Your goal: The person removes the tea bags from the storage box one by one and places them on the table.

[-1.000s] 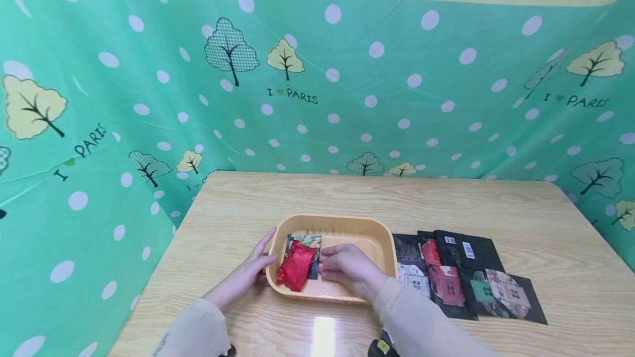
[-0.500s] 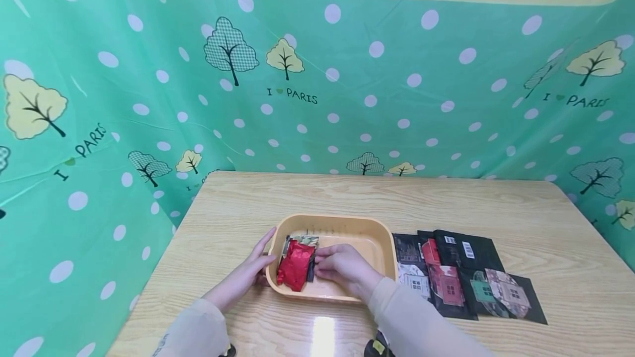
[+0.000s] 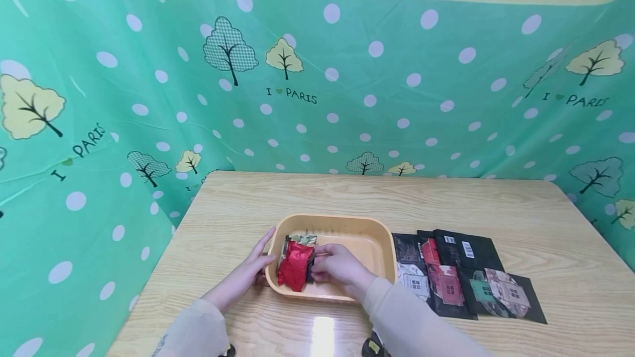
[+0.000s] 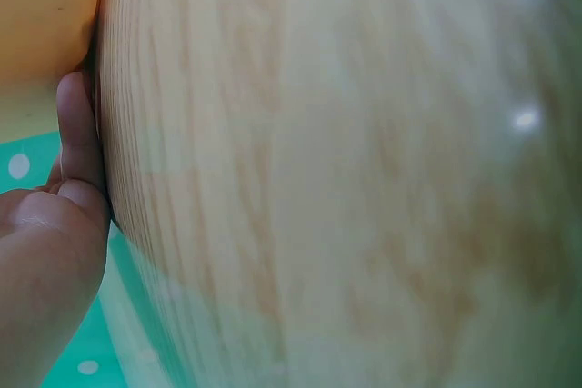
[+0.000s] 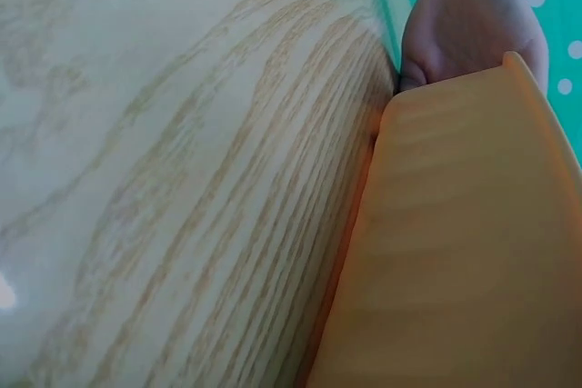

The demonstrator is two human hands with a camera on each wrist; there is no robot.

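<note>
A light orange plastic tray [image 3: 354, 234] stands on the table. My left hand [image 3: 254, 266] rests against its left side, with fingers straight along the wall; this hand also shows beside the tray in the left wrist view. In the tray's left part lies a crumpled shiny red packet [image 3: 296, 266], over a dark packet with a patterned top [image 3: 303, 239]. My right hand [image 3: 339, 269] reaches inside and pinches the dark packet's right edge with curled fingers; the fingertips are partly hidden. In the right wrist view, the tray's outer wall fills the right side, with my left hand [image 5: 473, 24] beyond it.
Several flat black packets with house prints [image 3: 446, 285] lie overlapping on the table [image 3: 560, 236] right of the tray. Behind the table hangs a green dotted cloth [image 3: 367, 98]. Light glares off the table's front [image 3: 323, 332].
My right hand has moved left inside the tray, and the dark packet has shifted left with it, further under the red packet. My left hand has stayed at the tray's side.
</note>
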